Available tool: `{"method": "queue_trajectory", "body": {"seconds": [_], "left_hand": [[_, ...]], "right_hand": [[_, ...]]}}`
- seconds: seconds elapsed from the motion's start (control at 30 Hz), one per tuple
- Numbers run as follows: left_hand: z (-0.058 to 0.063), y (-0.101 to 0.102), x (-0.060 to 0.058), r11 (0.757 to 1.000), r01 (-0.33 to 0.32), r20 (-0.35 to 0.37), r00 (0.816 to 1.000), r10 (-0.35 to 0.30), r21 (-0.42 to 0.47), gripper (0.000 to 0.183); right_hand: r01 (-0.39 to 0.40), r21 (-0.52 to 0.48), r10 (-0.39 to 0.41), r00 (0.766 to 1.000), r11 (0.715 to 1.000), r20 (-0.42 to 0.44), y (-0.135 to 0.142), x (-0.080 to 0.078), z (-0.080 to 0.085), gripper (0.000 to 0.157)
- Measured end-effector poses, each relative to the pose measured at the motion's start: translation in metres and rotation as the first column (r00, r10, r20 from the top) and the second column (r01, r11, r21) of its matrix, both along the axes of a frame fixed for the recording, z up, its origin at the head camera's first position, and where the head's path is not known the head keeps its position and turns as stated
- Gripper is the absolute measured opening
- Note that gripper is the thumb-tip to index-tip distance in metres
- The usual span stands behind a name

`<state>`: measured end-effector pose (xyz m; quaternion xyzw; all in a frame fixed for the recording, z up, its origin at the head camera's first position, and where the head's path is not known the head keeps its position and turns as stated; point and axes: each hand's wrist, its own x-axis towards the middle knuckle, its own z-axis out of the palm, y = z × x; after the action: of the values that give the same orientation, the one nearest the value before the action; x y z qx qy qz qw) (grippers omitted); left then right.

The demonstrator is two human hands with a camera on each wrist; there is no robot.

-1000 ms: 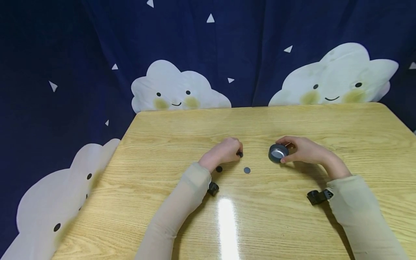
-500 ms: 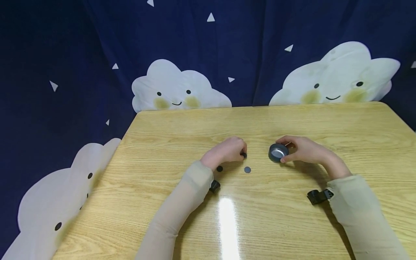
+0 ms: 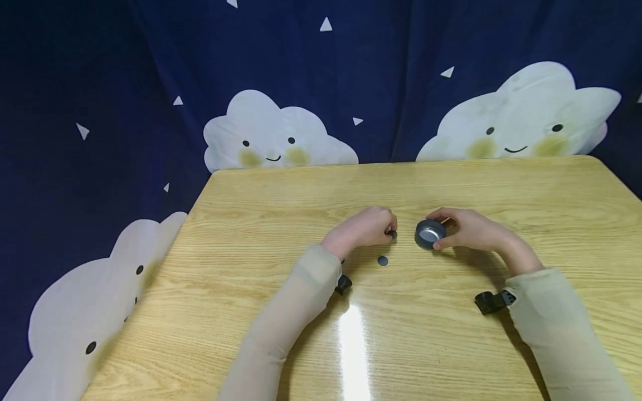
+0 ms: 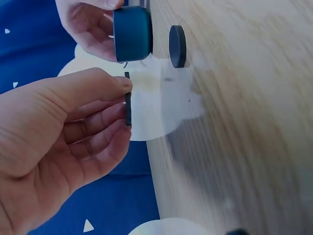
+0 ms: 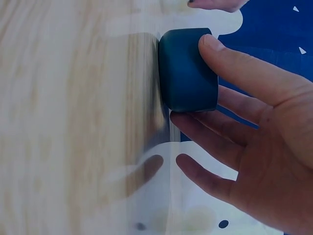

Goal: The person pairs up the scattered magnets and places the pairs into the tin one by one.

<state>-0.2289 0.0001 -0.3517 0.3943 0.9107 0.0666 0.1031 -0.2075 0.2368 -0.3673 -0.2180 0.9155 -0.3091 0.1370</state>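
Disc (image 3: 393, 235) now nearer the cup (image 5: 188, 71), right of centre.
My left fingers (image 4: 102, 120) pinch it; my right fingers (image 5: 210, 139) grip the cup.

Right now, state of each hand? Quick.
Left hand: holding a thin dark disc, pinched between thumb and fingers.
Right hand: holding a small dark-teal cup by its side.

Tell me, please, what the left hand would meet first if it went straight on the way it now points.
Probably the dark cup held by the right hand, though relative height is hard to judge.
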Motion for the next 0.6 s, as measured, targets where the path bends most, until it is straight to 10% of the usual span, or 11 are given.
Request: {"method": "queue_trajectory", "body": {"seconds": [0.6], "left_hand": [[0.002, 0.013, 0.003, 0.998, 0.023, -0.034, 0.999, -0.02, 0.066, 0.021]], "right_hand": [[0.003, 0.019, -0.003, 1.0, 1.0, -0.002, -0.001, -0.001, 0.0, 0.064]]}}
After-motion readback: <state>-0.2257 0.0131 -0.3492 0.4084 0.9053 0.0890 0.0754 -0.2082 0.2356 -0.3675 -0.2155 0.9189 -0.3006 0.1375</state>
